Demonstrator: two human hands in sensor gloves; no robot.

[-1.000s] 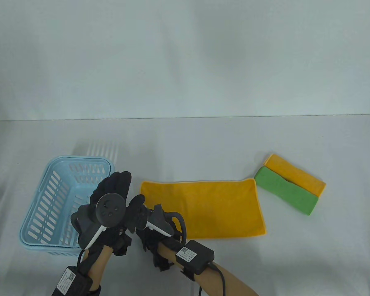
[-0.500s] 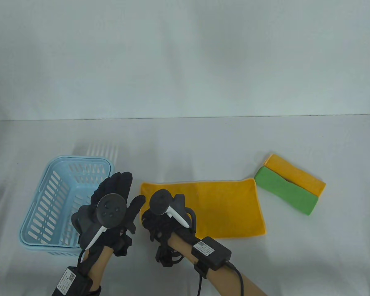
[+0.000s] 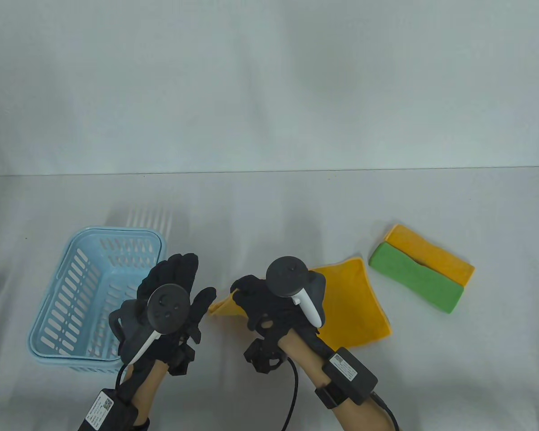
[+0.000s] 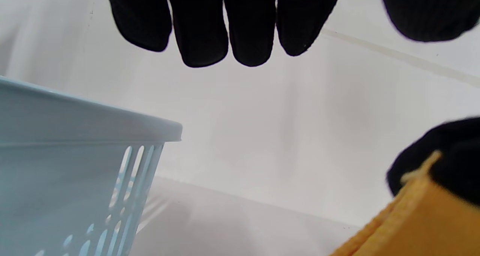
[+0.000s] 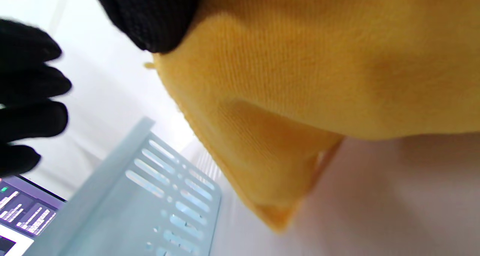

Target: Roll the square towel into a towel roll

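**poster1:** Under the right hand (image 3: 269, 305) the yellow towel (image 3: 355, 305) is pinched at its left end and lifted off the table (image 3: 269, 202), with the fingers (image 5: 150, 15) curled round the cloth. The far right part of the towel seems to be left lying flat. The left hand (image 3: 170, 292) is held just beside that raised corner with its fingers (image 4: 225, 23) straight and nothing gripped.

**poster2:** So what can be messed up from that spot?

**poster1:** Probably this: only one end is held, so the roll could be started crooked if the edge isn't folded over squarely. A cone would be got instead of a neat tube. The loose bit hanging below the fingertips could also be bunched up or folded under.

**poster2:** And the blue basket (image 3: 81, 296)?

**poster1:** It's close on the outer side of the left fingers, so it could be knocked if that hand is swung wide. The folded green and yellow cloths (image 3: 417, 274) are well away from both hands, beyond the towel's far end, so no trouble is expected there unless the towel gets dragged that way.
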